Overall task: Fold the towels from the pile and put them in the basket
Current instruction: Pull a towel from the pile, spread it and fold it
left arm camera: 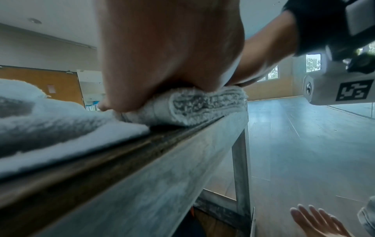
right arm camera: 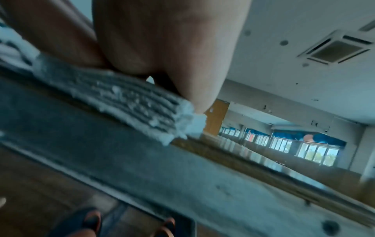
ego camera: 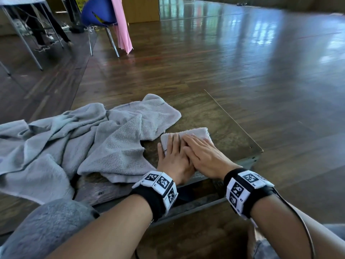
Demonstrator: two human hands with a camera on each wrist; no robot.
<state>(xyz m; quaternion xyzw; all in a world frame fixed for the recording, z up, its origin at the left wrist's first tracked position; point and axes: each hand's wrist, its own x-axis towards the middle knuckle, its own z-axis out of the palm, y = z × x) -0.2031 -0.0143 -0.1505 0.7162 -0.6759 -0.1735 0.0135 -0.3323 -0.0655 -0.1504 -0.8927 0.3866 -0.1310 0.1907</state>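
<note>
A small folded white towel (ego camera: 199, 132) lies near the front right corner of the low wooden table (ego camera: 224, 128). Both hands press flat on top of it, side by side. My left hand (ego camera: 172, 152) covers its left half, fingers straight. My right hand (ego camera: 197, 149) lies over its right half and partly over the left hand's fingers. In the left wrist view the folded towel (left arm camera: 194, 107) shows stacked layers under the palm (left arm camera: 168, 52). The right wrist view shows the same folded towel (right arm camera: 129, 99) at the table edge. A pile of loose grey towels (ego camera: 84, 139) spreads over the table's left side. No basket shows near the table.
The table's front rail (left arm camera: 162, 176) runs just below the towel. Beyond lies open wooden floor (ego camera: 242, 62). A blue chair (ego camera: 100, 14) with pink cloth (ego camera: 122, 25) and a yellow crate (ego camera: 81, 3) stand far left. A grey cloth (ego camera: 52, 221) lies over my lap.
</note>
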